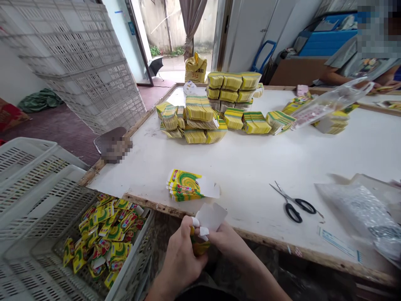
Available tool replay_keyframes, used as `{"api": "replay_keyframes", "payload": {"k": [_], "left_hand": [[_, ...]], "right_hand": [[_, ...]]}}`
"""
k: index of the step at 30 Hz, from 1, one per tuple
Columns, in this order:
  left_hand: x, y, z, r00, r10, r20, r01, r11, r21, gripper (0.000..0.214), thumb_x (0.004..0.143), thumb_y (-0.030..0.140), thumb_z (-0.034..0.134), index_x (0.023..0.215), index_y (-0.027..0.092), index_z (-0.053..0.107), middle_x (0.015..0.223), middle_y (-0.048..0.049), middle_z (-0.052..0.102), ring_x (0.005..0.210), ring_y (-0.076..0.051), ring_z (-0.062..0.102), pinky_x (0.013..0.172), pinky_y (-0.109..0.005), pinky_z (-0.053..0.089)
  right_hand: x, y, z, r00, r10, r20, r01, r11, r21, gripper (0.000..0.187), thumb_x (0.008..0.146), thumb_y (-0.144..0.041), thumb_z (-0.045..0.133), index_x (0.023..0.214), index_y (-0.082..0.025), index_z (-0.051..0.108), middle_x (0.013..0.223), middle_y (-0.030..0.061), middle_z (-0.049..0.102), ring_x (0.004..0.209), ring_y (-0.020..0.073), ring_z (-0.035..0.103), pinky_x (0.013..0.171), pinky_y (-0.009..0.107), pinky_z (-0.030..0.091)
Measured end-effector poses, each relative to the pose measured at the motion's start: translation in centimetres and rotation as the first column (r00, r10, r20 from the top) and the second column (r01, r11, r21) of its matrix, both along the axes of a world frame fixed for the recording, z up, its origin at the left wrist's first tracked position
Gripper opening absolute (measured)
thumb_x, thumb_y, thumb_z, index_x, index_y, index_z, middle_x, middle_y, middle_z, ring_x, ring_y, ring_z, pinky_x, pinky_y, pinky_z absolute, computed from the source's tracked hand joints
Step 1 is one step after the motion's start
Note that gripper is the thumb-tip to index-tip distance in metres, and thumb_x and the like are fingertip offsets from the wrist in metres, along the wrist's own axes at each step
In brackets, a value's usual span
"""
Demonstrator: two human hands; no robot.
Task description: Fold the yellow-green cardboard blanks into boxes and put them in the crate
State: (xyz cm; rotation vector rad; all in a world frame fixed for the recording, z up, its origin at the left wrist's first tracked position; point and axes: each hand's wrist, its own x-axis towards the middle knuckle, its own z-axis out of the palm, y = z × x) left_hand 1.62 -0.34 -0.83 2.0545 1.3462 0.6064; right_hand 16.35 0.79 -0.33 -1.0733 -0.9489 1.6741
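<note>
Both my hands are together just off the table's near edge, around one small yellow cardboard box [200, 248]. Its white flaps [212, 216] stick up toward the table. My left hand [184, 246] has its fingers wrapped round the left side, with white wraps on the fingertips. My right hand [227, 242] pinches it from the right, close to the flaps; part of that grip is hidden. Just beyond lies a short stack of flat printed yellow and green boxes [186, 184], with white flaps pointing right.
A white crate [133, 251] at lower left holds many yellow boxes [106, 225]. Bundled box stacks [200, 108] stand at the table's back. Black-handled scissors [294, 205] and a clear plastic bag [372, 217] lie right. Another person [341, 62] sits at back right. Stacked crates [78, 58] rise left.
</note>
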Motion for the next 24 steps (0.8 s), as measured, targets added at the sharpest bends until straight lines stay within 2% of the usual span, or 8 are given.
{"api": "replay_keyframes", "payload": {"k": [4, 7, 10, 12, 14, 16, 20, 24], "left_hand": [[0.1, 0.5, 0.6, 0.998, -0.036, 0.054, 0.043, 0.988, -0.148, 0.065, 0.070, 0.017, 0.061, 0.124, 0.022, 0.025, 0.100, -0.0089, 0.066, 0.085, -0.026, 0.067, 0.071, -0.036, 0.052], [0.0, 0.9, 0.6, 0.984, -0.103, 0.147, 0.132, 0.970, -0.203, 0.086, 0.068, 0.014, 0.059, 0.138, 0.022, 0.009, 0.118, -0.0128, 0.061, 0.095, -0.026, 0.066, 0.079, -0.040, 0.053], [-0.1, 1.0, 0.0, 0.965, -0.181, 0.189, 0.205, 0.972, -0.113, 0.089, 0.068, 0.015, 0.059, 0.141, 0.021, 0.010, 0.135, -0.0174, 0.051, 0.118, -0.032, 0.057, 0.094, -0.047, 0.049], [-0.1, 0.9, -0.6, 0.964, -0.198, 0.174, 0.208, 0.978, -0.036, 0.083, 0.072, 0.020, 0.059, 0.142, 0.021, 0.014, 0.141, -0.0194, 0.044, 0.128, -0.034, 0.049, 0.100, -0.049, 0.046], [0.0, 0.8, -1.1, 0.978, -0.132, 0.159, 0.135, 0.991, -0.008, 0.078, 0.077, 0.021, 0.057, 0.141, 0.022, 0.012, 0.140, -0.0204, 0.045, 0.127, -0.032, 0.051, 0.099, -0.049, 0.048], [0.0, 0.7, -1.3, 0.991, -0.021, 0.131, 0.018, 1.000, 0.021, 0.080, 0.076, 0.019, 0.058, 0.140, 0.020, 0.011, 0.136, -0.0211, 0.047, 0.124, -0.032, 0.053, 0.098, -0.050, 0.049], [-0.9, 0.8, -0.9, 0.996, 0.084, 0.009, -0.085, 0.989, 0.123, 0.065, 0.072, 0.015, 0.061, 0.131, 0.020, 0.034, 0.128, -0.0171, 0.053, 0.119, -0.033, 0.055, 0.097, -0.054, 0.048], [-2.0, 1.3, 0.2, 0.996, 0.085, 0.034, -0.089, 0.985, 0.147, 0.051, 0.073, 0.019, 0.063, 0.122, 0.019, 0.045, 0.111, -0.0113, 0.063, 0.103, -0.028, 0.063, 0.087, -0.045, 0.055]], "right_hand": [[0.4, -0.6, 0.0, 0.953, -0.072, 0.294, -0.011, 0.962, 0.274, 0.032, 0.088, -0.040, 0.055, 0.109, -0.018, 0.065, 0.100, 0.0081, 0.067, 0.092, 0.0243, 0.060, 0.087, 0.038, 0.049], [1.0, -1.4, 0.8, 0.863, -0.004, 0.505, -0.198, 0.918, 0.345, 0.047, 0.091, -0.023, 0.050, 0.137, -0.020, 0.046, 0.122, 0.0117, 0.061, 0.111, 0.0248, 0.058, 0.100, 0.040, 0.045], [1.3, -2.0, 1.5, 0.786, 0.126, 0.605, -0.394, 0.857, 0.333, 0.079, 0.082, -0.018, 0.061, 0.151, -0.015, 0.022, 0.149, 0.0176, 0.038, 0.139, 0.0283, 0.036, 0.114, 0.043, 0.031], [1.2, -2.2, 1.4, 0.764, 0.143, 0.629, -0.438, 0.831, 0.342, 0.088, 0.080, -0.013, 0.061, 0.153, -0.015, 0.014, 0.158, 0.0170, 0.024, 0.146, 0.0287, 0.021, 0.118, 0.045, 0.024], [0.9, -2.2, 0.7, 0.783, 0.100, 0.615, -0.407, 0.829, 0.384, 0.079, 0.083, -0.005, 0.049, 0.153, -0.020, 0.017, 0.160, 0.0118, 0.021, 0.147, 0.0254, 0.019, 0.118, 0.045, 0.024], [0.9, -2.0, -0.1, 0.819, 0.020, 0.573, -0.326, 0.839, 0.436, 0.071, 0.084, -0.001, 0.040, 0.150, -0.024, 0.029, 0.158, 0.0078, 0.029, 0.145, 0.0235, 0.027, 0.117, 0.045, 0.027], [1.8, -1.5, -1.2, 0.843, -0.160, 0.514, -0.129, 0.867, 0.481, 0.059, 0.088, -0.006, 0.041, 0.144, -0.026, 0.043, 0.147, 0.0088, 0.048, 0.133, 0.0249, 0.047, 0.111, 0.044, 0.039], [2.7, -1.4, -1.8, 0.800, -0.144, 0.582, -0.262, 0.790, 0.555, 0.065, 0.092, -0.009, 0.041, 0.152, -0.027, 0.024, 0.154, 0.0113, 0.035, 0.142, 0.0248, 0.032, 0.112, 0.043, 0.036]]}}
